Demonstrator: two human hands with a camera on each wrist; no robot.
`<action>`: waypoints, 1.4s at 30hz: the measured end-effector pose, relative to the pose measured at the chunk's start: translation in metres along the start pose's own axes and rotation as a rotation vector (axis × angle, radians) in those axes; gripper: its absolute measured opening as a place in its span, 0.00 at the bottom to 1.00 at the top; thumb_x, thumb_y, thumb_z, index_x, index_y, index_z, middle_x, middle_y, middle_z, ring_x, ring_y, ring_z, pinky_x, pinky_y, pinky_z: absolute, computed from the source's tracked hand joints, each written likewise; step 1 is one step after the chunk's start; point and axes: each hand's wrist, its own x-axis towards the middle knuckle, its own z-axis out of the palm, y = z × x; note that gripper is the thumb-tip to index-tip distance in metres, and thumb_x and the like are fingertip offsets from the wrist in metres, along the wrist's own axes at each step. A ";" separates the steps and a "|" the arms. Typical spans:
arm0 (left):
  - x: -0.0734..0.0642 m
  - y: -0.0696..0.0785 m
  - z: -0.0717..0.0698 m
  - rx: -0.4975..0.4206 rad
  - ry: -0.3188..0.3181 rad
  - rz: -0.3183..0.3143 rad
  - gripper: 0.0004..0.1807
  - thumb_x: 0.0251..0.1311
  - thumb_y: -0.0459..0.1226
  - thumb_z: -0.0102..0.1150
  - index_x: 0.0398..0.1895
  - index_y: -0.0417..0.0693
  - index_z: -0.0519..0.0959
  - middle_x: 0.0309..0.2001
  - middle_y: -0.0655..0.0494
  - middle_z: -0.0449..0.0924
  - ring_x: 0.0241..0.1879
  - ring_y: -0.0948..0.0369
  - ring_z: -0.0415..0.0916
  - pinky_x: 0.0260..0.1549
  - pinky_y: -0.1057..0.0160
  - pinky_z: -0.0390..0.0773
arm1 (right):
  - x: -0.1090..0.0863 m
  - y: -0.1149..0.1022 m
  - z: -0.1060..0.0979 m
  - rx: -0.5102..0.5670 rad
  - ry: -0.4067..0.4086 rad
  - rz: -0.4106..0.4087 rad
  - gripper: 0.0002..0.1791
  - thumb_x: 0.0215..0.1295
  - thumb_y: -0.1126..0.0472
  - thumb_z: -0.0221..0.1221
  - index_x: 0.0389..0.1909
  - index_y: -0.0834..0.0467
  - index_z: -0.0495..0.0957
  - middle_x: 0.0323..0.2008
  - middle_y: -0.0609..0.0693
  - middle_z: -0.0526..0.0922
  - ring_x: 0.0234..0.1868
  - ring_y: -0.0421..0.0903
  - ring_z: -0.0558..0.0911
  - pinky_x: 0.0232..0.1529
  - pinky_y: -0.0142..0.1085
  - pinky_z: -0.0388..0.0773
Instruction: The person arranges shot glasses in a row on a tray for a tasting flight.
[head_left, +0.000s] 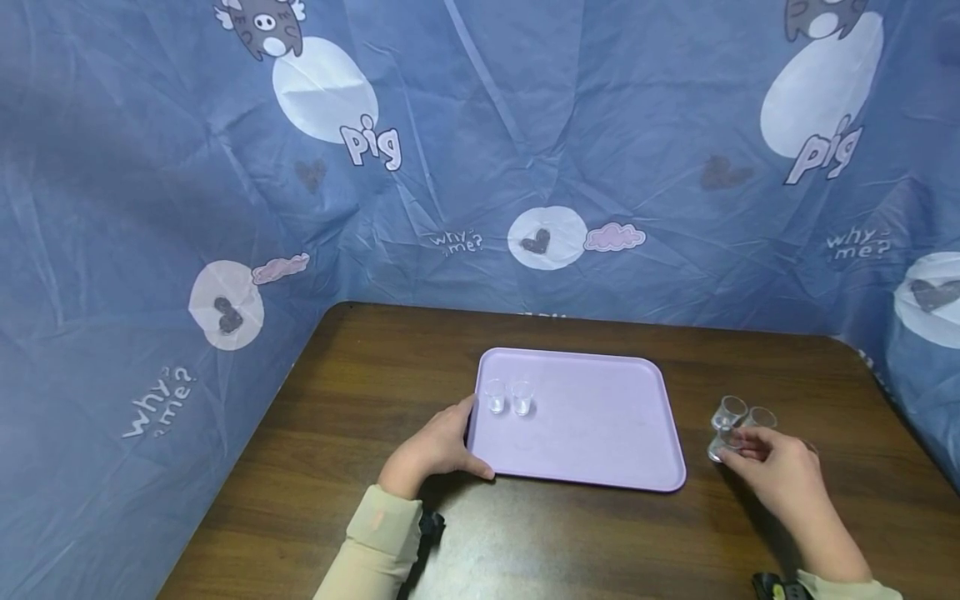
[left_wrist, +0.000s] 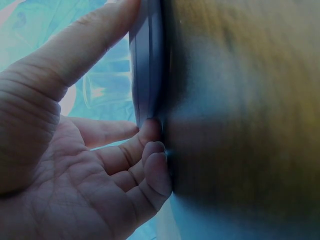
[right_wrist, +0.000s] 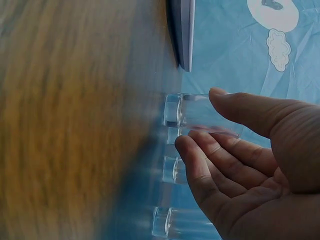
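Observation:
A lilac tray lies flat on the wooden table. My left hand holds its near left corner, thumb along the front rim and fingers at the left side. Two small clear shot glasses stand side by side on the tray's left part, a left one and a right one. Right of the tray, my right hand pinches a clear shot glass between thumb and fingers, its base close to the tabletop. More shot glasses stand right by it, including one behind, partly hidden by the hand.
The brown wooden table extends around the tray. A blue printed cloth hangs behind the table and along its sides. In the right wrist view, another glass stands below the fingers.

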 end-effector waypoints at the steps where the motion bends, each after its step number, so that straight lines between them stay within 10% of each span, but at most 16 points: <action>1: 0.000 0.000 0.000 -0.002 0.000 0.001 0.66 0.34 0.41 0.89 0.76 0.32 0.56 0.65 0.35 0.71 0.61 0.44 0.70 0.61 0.46 0.69 | 0.000 0.000 0.000 0.002 -0.001 0.001 0.22 0.54 0.60 0.76 0.41 0.73 0.82 0.32 0.61 0.87 0.30 0.53 0.85 0.39 0.56 0.72; 28: -0.001 -0.001 0.000 0.021 0.005 0.005 0.66 0.33 0.41 0.89 0.76 0.33 0.57 0.64 0.36 0.72 0.61 0.44 0.71 0.61 0.47 0.69 | 0.002 -0.017 -0.006 0.020 0.082 -0.065 0.17 0.51 0.59 0.78 0.37 0.64 0.86 0.29 0.52 0.87 0.26 0.34 0.79 0.27 0.27 0.71; 42: -0.002 0.002 -0.001 0.024 0.001 -0.006 0.66 0.34 0.41 0.89 0.76 0.32 0.57 0.65 0.35 0.71 0.62 0.44 0.70 0.62 0.47 0.68 | 0.013 -0.050 0.002 0.097 0.038 -0.116 0.19 0.54 0.61 0.76 0.42 0.68 0.85 0.32 0.56 0.87 0.29 0.44 0.84 0.27 0.25 0.76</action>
